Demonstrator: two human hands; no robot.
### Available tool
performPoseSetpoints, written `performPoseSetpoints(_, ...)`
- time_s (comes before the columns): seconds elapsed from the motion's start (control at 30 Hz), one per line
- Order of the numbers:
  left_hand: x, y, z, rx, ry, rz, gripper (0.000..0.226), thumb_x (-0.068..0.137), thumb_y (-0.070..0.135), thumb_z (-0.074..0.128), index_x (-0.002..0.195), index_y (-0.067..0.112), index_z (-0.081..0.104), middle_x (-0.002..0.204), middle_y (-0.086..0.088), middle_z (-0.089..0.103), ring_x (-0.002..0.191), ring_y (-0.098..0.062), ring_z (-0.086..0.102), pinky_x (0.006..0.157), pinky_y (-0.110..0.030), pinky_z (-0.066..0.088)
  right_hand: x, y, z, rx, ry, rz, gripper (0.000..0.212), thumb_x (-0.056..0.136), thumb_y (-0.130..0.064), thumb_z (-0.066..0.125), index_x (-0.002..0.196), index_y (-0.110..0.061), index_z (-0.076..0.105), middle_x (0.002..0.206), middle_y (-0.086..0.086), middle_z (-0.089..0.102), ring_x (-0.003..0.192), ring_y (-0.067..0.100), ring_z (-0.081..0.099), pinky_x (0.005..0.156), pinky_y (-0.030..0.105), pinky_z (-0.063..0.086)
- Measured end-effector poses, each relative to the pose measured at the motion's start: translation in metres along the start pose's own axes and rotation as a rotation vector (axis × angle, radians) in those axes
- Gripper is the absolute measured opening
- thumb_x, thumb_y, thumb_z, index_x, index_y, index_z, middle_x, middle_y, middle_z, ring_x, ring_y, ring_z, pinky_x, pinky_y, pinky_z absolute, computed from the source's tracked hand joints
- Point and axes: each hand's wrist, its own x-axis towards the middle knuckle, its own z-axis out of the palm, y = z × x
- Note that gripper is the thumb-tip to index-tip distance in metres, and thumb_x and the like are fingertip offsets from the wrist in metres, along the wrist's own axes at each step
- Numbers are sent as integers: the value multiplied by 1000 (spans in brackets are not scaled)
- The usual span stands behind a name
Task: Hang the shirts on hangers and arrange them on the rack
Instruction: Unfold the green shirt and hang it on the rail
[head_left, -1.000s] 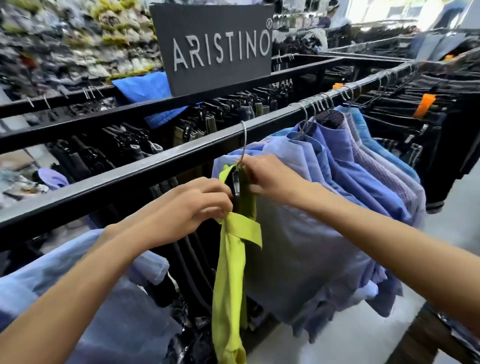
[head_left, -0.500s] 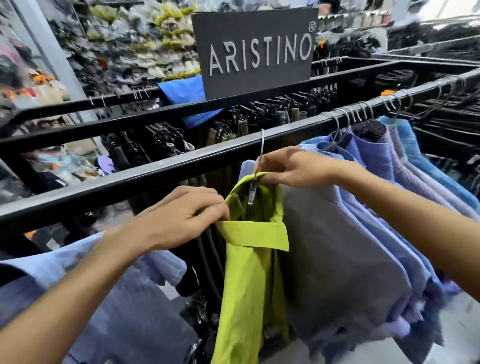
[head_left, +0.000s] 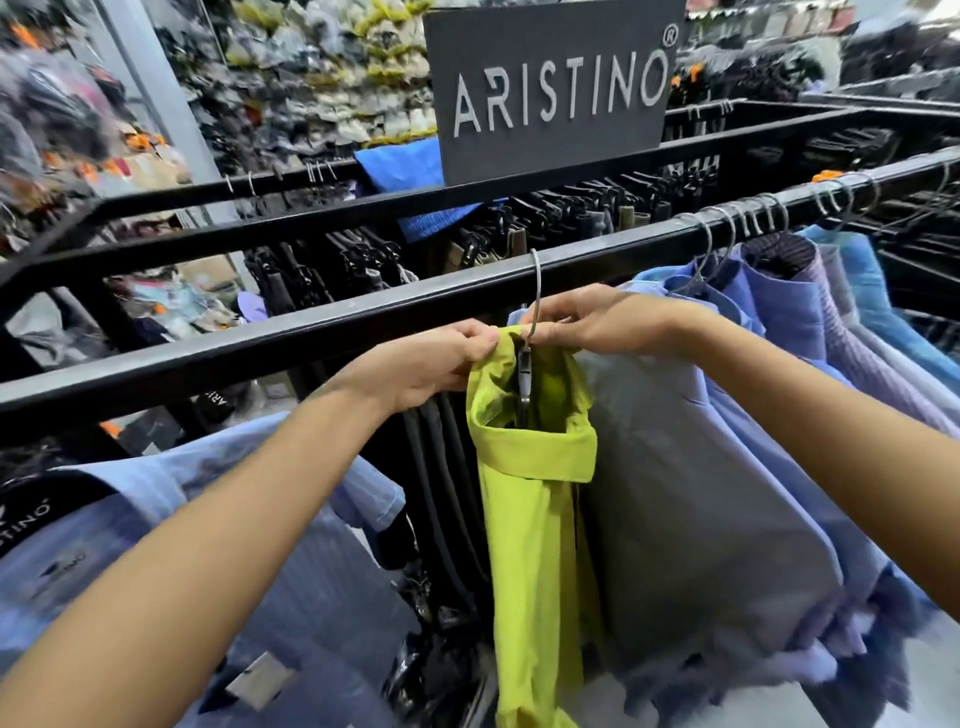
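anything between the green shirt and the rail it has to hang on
Nothing visible. The green shirt's hook is already over the rail, in a gap left of the grey shirt. Both hands, left and right, pinch its collar.

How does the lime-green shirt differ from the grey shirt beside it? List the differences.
The lime-green shirt hangs narrow and bunched; the grey shirt spreads wide. The left hand pinches the lime-green shirt's collar, while no hand pinches the grey shirt. Both hang from the same black rail.
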Motion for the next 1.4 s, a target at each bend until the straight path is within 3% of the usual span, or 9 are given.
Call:
performPoseSetpoints(0.13,10,-20,-6,-306,-37,-91,21,101,7,53,95,10,72,91,-3,65,84,-14,54,72,-24,51,5,7,6,-107,46,-6,22,103,-32,57,124,-35,63,108,14,69,91,20,63,89,41,55)
performPoseSetpoints(0.27,10,-25,-7,-370,15,-108,29,100,-1,55,128,4,58,96,-4,66,81,-11,64,67,-22,61,4,15,16,-292,118,-22,19,98,-17,62,102,-35,55,99,1,70,91,20,68,90,38,55)
performPoseSetpoints(0.43,-6,-9,2,195,130,9,20,88,30,73,101,17,65,92,5,70,88,-9,68,74,-27,58,-5,18,24,-341,117,-110,33,87,-16,77,91,-36,51,92,-5,63,86,13,65,77,26,55)
performPoseSetpoints(0.67,-5,11,19,671,209,50,46,57,44,74,93,25,53,89,1,74,76,-19,71,79,-42,62,11,34,45,-610,332,-274,26,78,-26,68,93,-23,47,90,-6,54,82,21,58,71,47,52)
performPoseSetpoints(0.9,3,11,20,1078,360,158,21,89,34,69,92,24,51,94,4,62,89,-17,62,69,-30,42,10,35,53,-660,352,-182,37,71,-22,74,97,-18,47,95,-1,54,84,21,55,68,38,50)
performPoseSetpoints(1.0,6,10,17,1050,319,187,23,92,22,62,115,22,56,106,0,65,103,-23,63,81,-31,45,11,40,59,-604,336,-213,28,76,-18,62,98,-16,45,95,7,59,81,27,57,71,48,53)
performPoseSetpoints(1.07,6,10,9,971,307,168,16,91,17,62,105,20,56,95,-2,62,94,-24,62,82,-34,49,4,41,53,-594,377,-210,27,79,-9,62,94,-20,43,88,9,60,75,26,54,68,49,51)
performPoseSetpoints(1.2,-1,10,-5,591,251,209,27,89,0,64,81,21,49,66,-2,51,49,-3,54,50,-14,48,-9,34,46,-565,374,-267,24,82,4,62,94,-13,49,86,9,59,74,24,53,66,40,46)
performPoseSetpoints(1.4,-2,7,-5,391,183,199,19,91,2,69,88,11,53,64,-1,50,48,2,56,48,-11,47,-3,31,46,-330,313,-101,20,95,-14,59,113,-14,51,77,0,60,71,14,55,69,32,45)
